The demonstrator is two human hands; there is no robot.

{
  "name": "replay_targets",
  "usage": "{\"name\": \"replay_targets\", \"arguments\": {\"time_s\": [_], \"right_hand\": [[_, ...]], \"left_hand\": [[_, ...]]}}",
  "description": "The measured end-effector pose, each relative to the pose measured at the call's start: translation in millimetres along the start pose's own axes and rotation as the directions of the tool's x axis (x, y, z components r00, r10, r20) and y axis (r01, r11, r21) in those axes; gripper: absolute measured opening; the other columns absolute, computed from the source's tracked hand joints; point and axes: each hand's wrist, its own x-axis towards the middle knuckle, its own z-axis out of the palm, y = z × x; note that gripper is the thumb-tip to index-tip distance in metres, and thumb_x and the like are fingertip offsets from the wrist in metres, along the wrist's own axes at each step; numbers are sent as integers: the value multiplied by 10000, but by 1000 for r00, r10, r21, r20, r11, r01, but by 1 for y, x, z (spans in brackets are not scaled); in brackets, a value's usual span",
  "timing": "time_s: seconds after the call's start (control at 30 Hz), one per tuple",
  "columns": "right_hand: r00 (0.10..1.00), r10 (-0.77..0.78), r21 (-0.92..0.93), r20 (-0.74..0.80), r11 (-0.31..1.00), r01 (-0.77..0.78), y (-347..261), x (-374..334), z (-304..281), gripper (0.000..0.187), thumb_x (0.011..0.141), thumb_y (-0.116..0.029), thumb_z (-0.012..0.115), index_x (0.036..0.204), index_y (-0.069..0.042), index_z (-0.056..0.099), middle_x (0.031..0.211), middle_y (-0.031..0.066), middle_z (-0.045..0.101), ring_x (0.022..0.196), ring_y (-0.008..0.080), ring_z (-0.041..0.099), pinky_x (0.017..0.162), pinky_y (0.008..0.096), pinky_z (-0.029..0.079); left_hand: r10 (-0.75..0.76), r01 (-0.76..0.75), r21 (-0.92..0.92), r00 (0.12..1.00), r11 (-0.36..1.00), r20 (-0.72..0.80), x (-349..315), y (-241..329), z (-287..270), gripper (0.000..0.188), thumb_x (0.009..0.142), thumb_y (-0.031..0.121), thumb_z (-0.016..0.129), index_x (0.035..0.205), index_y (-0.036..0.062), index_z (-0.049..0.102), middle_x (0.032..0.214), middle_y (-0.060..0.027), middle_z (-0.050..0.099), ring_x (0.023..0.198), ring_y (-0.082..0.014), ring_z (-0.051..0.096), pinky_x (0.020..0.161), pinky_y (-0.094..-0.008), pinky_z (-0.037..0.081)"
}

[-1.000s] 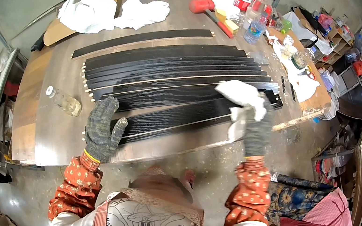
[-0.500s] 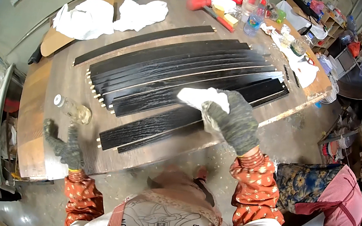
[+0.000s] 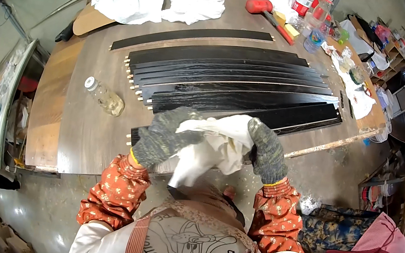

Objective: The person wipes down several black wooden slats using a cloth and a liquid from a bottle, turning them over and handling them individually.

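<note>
Now, hands: our grey-knit-gloved left hand (image 3: 165, 135) pinches one side of the crumpled white cloth (image 3: 217, 147); our right hand (image 3: 268, 153), gloved alike, grips the other.
Cloth: up between the two, over the near side of the brown wooden desk (image 3: 86, 142), one loose tail hanging toward us.
Good handling: we'd keep both grips firm, gather that tail in and hold the folds clear of the pale pegs (image 3: 138, 92), which could snag them.
Long black wood-grained slats (image 3: 241, 82): rowed just beyond.
Hard to make out: the nearest black slat (image 3: 136, 133) shows one end, the rest mostly covered; some fingertips hide behind cloth, so we can't judge the pressure.
</note>
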Motion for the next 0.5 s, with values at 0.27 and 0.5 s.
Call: {"name": "replay_targets", "arguments": {"time_s": [0.27,0.5], "right_hand": [[929,263,530,262,765,-366,-46,-13,-21,431,914,-270,605,1254,-10,548,1168,109,614,1023,166,598,916,296,481],[974,222,575,34,793,-201,-58,9,8,859,837,-348,693,1480,-91,184,1486,71,258,1223,207,448,985,347,442]], "left_hand": [[177,-158,80,860,984,-479,-11,10,-8,298,912,75,543,1201,6,561,1079,-108,623,909,-157,613,797,-299,517],[350,-298,220,901,929,-255,-21,24,26,348,963,156,504,1267,-13,482,1293,-184,535,1186,-268,531,1009,-387,415]]}}
